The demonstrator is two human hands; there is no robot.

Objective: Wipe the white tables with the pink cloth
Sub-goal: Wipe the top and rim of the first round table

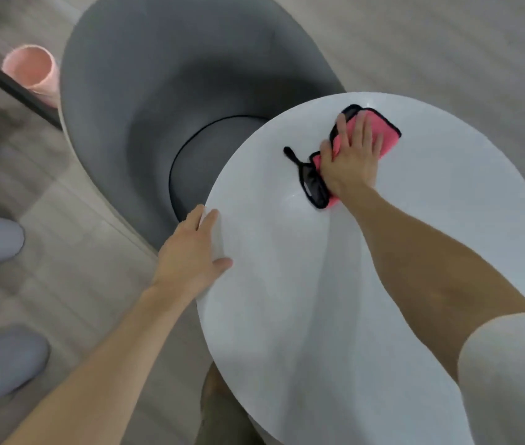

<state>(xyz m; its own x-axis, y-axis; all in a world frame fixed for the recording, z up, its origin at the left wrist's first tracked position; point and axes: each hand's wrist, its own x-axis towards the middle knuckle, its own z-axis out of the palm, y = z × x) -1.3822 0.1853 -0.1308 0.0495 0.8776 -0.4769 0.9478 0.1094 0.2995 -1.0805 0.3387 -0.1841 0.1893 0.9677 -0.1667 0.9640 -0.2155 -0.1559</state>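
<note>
1. My right grip [351,155] lies flat, fingers straight, pressing the pink cloth [387,136] onto the far part of the white desk [415,226].
2. My left grip [190,252], fingers relaxed and holding nothing, rests on the desk's left edge, beside a grey armchair [158,91].

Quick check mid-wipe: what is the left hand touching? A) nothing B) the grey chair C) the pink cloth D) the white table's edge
D: the left hand lies flat on the edge of the white table, apart from the pink cloth, which the right hand presses.
</note>
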